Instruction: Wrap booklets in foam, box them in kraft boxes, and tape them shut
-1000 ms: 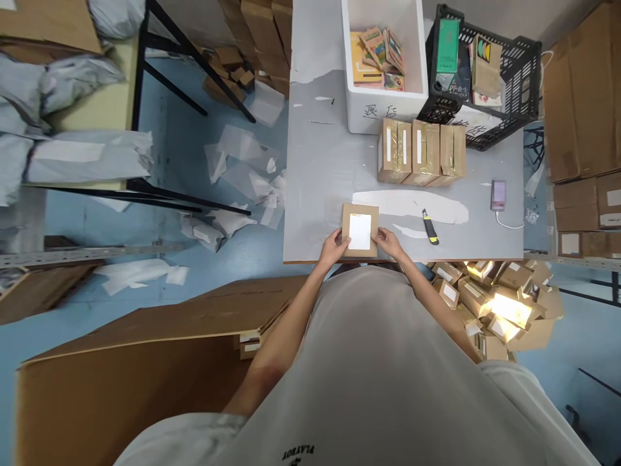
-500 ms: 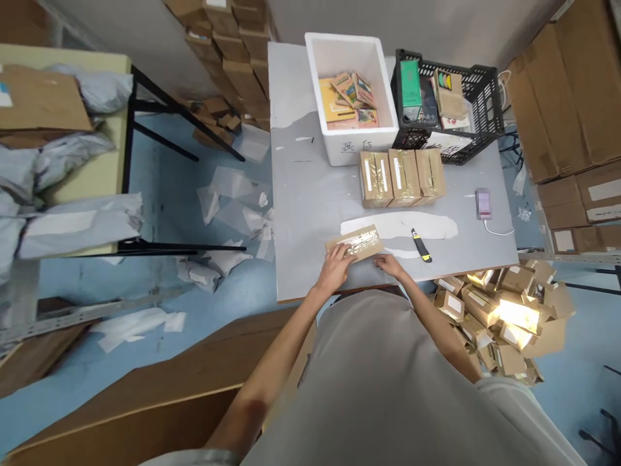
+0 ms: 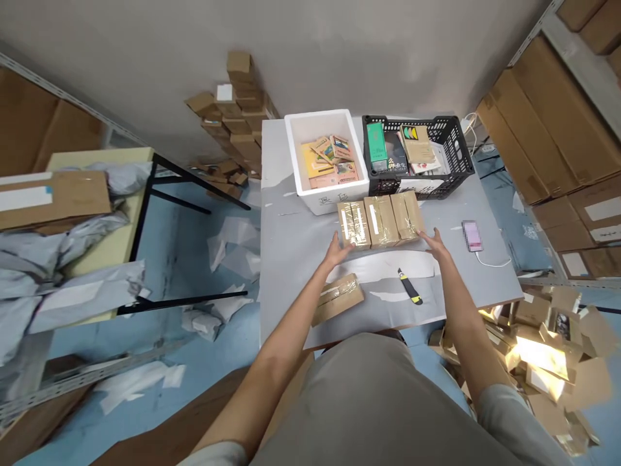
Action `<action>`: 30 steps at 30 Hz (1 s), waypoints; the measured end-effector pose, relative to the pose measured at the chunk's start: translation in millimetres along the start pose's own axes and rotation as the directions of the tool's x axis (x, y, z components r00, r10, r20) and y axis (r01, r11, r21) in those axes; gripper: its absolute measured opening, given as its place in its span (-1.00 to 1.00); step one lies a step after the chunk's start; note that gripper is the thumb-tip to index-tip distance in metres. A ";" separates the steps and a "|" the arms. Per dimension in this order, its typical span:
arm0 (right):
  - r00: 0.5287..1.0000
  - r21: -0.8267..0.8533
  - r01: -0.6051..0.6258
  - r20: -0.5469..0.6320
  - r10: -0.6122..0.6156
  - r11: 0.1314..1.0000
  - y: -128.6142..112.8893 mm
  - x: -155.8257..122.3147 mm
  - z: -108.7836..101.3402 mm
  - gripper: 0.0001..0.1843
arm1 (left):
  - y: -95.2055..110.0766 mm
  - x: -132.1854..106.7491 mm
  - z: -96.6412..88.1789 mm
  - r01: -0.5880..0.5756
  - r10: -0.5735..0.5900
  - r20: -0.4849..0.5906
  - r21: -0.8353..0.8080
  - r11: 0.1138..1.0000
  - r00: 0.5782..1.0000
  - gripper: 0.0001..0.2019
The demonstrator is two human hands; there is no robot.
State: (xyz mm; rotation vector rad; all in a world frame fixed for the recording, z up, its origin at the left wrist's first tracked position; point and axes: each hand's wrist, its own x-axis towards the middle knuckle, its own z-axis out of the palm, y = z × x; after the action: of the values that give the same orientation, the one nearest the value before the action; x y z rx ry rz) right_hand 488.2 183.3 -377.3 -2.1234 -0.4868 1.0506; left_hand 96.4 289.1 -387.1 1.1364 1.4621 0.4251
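Note:
A row of three taped brown boxes (image 3: 381,220) stands on the grey table (image 3: 291,239), in front of the tubs. My left hand (image 3: 336,249) reaches to the row's left end, fingers open against the leftmost box. At the right end my right hand (image 3: 435,244) is open too, fingertips at the rightmost box. A fourth taped brown box (image 3: 338,298) lies flat near the table's front edge, under my left forearm. Neither hand grips anything.
A white foam tub (image 3: 323,188) of coloured packets and a black crate (image 3: 417,178) stand behind the row. A yellow-black utility knife (image 3: 409,288) and a phone (image 3: 470,235) on a cable lie on the table. Small boxes are heaped on the floor at right.
Both hands let go of the flat box near the front edge and moved forward to the two ends of the three-box row. The view tilted up.

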 end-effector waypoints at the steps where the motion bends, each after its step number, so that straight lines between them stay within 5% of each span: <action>1: 0.998 0.016 -0.046 0.040 0.045 0.999 -1.3 4.9 3.0 0.41 | 1.7 4.6 3.2 0.060 -0.060 0.023 -0.036 0.998 0.998 0.38; 4: 0.982 0.096 -0.106 0.164 0.089 0.990 -0.4 8.0 12.1 0.40 | 0.1 8.2 9.6 0.140 -0.134 0.072 -0.088 0.986 0.988 0.30; 11: 0.950 0.225 -0.021 0.309 -0.050 0.974 -1.3 -12.7 26.8 0.12 | -12.0 0.0 4.8 0.010 0.007 0.102 -0.171 0.985 0.995 -0.02; 16: 0.943 0.170 0.011 0.325 -0.067 0.985 1.1 -44.6 61.5 0.09 | -30.7 -19.0 -34.7 -0.092 0.111 0.072 -0.226 0.970 0.991 -0.05; 23: 0.931 0.151 0.118 0.327 -0.162 0.982 -12.9 -71.6 144.5 0.21 | -36.1 -26.2 -105.7 0.087 -0.093 -0.008 -0.268 0.959 0.996 -0.11; 26: 0.929 0.123 0.152 0.320 -0.185 0.981 -19.8 -66.5 161.0 0.22 | -31.9 -14.1 -117.5 0.061 -0.071 -0.035 -0.234 0.970 0.997 -0.16; 30: 0.894 0.087 0.301 0.321 -0.313 0.950 -18.5 -60.8 157.3 0.19 | -39.7 -5.6 -109.2 -0.071 0.043 -0.149 -0.191 0.979 0.988 -0.18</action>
State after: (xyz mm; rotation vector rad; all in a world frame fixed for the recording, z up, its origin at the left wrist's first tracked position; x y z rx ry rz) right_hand 325.4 226.9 -397.3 -1.7650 -0.9267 1.2215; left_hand -19.0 303.1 -387.4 1.0079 1.4785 0.6886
